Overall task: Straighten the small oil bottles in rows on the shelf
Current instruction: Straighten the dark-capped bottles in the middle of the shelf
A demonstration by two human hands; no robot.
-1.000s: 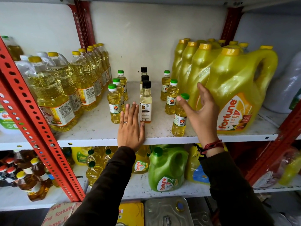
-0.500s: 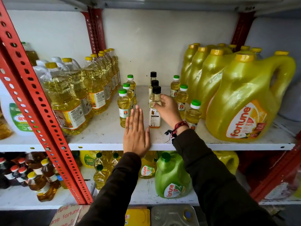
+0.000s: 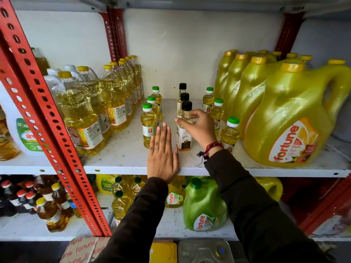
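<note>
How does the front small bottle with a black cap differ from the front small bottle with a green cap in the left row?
The black-capped clear bottle holds pale, nearly colourless oil; the green-capped plastic bottle holds bright yellow oil. The black-capped one has a long narrow neck and stands taller; the green-capped one is rounder. The right hand grips the black-capped bottle at its shoulder; nothing holds the green-capped one. Both stand upright on the white shelf.

Your single head camera looks forward and slightly down, square-on to the white shelf (image 3: 266, 168), close enough that both sleeves enter from the bottom edge. The wide lens bows the red upright (image 3: 38, 103) across the left. You see the lower shelf (image 3: 171, 226) underneath. No second view shares anything.
</note>
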